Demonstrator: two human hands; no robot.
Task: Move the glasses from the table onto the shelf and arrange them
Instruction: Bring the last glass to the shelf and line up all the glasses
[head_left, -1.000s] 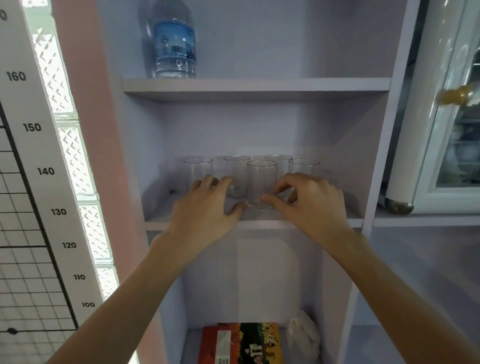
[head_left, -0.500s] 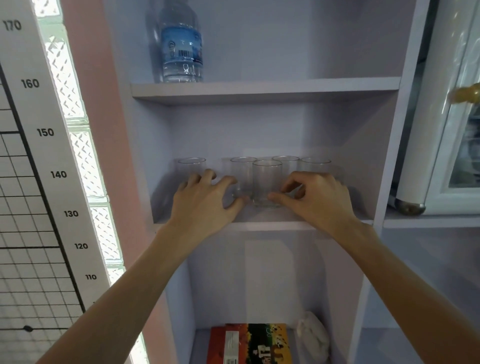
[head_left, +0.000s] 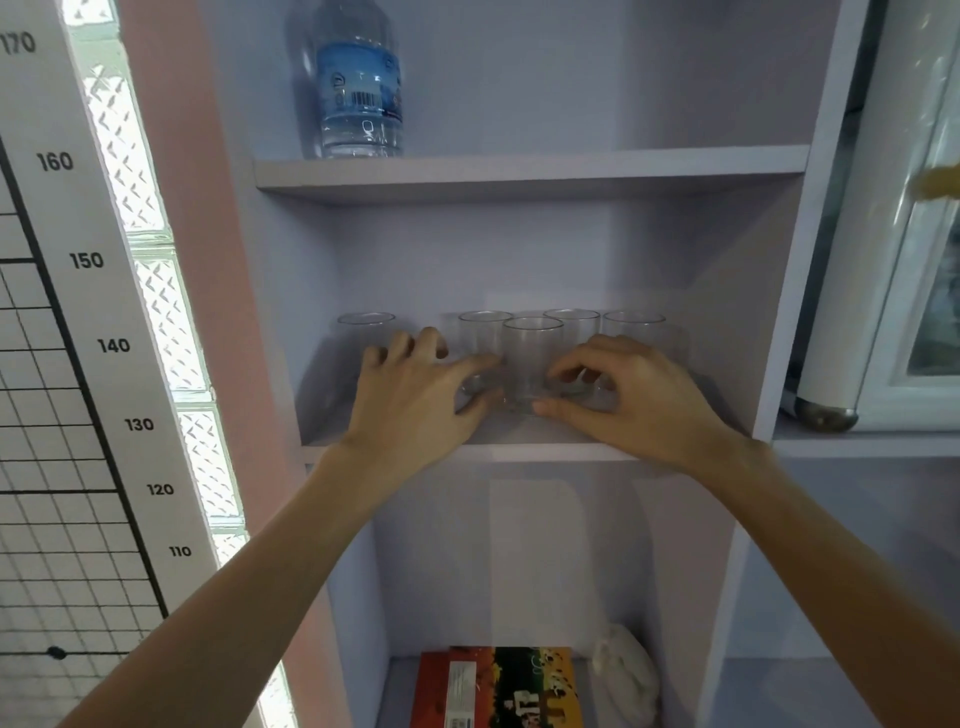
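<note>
Glass (head_left: 532, 358) stands upright between both hands (head_left: 415, 400).

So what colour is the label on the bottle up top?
Blue, on the clear bottle; head view.

Daylight pours through the glass-block window (head_left: 156, 312) at nine o'clock, blown out to white. The shelf unit (head_left: 519, 176) sits in soft, dim, bluish light, with faint shadows under each board. Wide-angle bending curves the edges; overall detail is slightly soft.
</note>
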